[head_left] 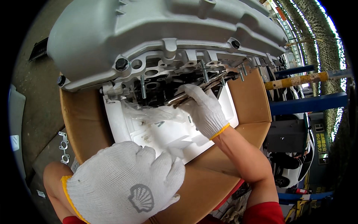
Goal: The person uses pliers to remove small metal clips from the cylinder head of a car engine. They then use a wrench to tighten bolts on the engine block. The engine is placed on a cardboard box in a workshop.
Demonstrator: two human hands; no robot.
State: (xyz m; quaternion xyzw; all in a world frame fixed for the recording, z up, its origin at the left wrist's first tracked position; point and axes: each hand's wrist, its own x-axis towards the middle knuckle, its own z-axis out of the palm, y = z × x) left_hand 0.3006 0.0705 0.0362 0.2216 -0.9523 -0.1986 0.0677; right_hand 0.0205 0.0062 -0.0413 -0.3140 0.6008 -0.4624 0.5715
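My right hand (pixel 204 108), in a white knit glove with a yellow cuff, is closed around a silver pliers-like metal tool (pixel 175 100). The tool lies slantwise under the lower edge of a grey engine cylinder head and its cover (pixel 149 28). Threaded studs stick down from that edge, among them one stud (pixel 143 87) left of the tool. Nearer to me, over the box's front side, my gloved left hand (pixel 126 181) hangs with fingers loosely bent and slightly apart. Nothing shows in it, though its palm is hidden.
The engine part rests over an open cardboard box (pixel 84 123) with white foam (pixel 173 132) inside. Clear plastic film (pixel 149 113) and small studs lie in the foam. A metal gasket (pixel 64 147) is on the floor at left. Blue lift arms (pixel 307 104) and vehicles stand at right.
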